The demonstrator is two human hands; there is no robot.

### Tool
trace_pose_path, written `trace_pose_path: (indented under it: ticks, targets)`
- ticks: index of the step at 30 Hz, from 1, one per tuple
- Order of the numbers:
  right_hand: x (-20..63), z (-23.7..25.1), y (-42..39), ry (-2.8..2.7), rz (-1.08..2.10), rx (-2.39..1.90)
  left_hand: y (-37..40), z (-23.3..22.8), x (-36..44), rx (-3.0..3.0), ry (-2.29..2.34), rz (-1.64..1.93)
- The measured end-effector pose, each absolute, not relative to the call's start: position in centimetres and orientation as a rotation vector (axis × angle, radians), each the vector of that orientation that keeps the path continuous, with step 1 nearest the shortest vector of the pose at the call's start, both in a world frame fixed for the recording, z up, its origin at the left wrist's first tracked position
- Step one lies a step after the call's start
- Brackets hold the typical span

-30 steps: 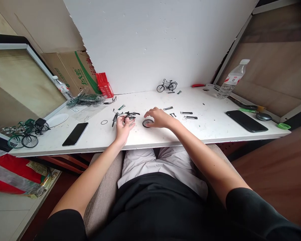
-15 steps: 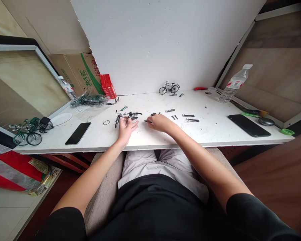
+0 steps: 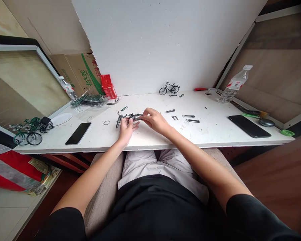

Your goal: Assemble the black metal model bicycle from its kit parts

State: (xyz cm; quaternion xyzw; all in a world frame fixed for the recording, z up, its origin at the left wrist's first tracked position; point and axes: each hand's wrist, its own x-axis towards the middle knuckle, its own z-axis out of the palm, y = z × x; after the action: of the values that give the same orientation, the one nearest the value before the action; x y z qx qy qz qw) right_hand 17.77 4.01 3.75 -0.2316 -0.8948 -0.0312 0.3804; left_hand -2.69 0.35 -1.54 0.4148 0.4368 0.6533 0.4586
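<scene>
My left hand is closed around the black frame of a partly built model bicycle, its front wheel to the left and handlebar up. My right hand reaches in from the right, thumb and fingers pinched at the bicycle's rear end. Whatever sits between those fingertips is hidden or too small to name. A thin black ring lies left of the bicycle, and a small green part lies behind it. Several small black parts are spread to the right of my right hand.
A finished model bicycle stands at the back wall; green model bicycles stand at far left. Phones lie on both sides. Bagged parts, a red box and a water bottle line the table.
My right hand has moved up and left from the tabletop to the rear of the bicycle, its fingertips now meeting it. The bicycle has tilted slightly in my left hand.
</scene>
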Motion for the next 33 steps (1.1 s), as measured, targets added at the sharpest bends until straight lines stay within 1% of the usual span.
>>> trace_pose_path:
  ticks: [9,16,23,29,33]
  targets:
    - [17.5,1.3,5.2,-2.201,-0.093,-0.662,0.1,-1.4,-2.6,1.073,0.970,1.565]
    - [17.6,1.0,5.5,-2.127,0.155,-0.608,0.1,-1.1,-2.5,1.046,0.916,1.566]
    - [17.5,1.0,5.2,-2.069,0.146,-0.553,0.3,-1.1,-2.4,1.024,0.922,1.557]
    - [17.5,0.6,5.4,-2.067,0.320,-0.580,0.2,-1.1,-2.5,1.030,0.927,1.540]
    - [17.4,0.2,5.6,-2.046,0.362,-0.557,0.2,-1.1,-2.5,1.033,0.911,1.534]
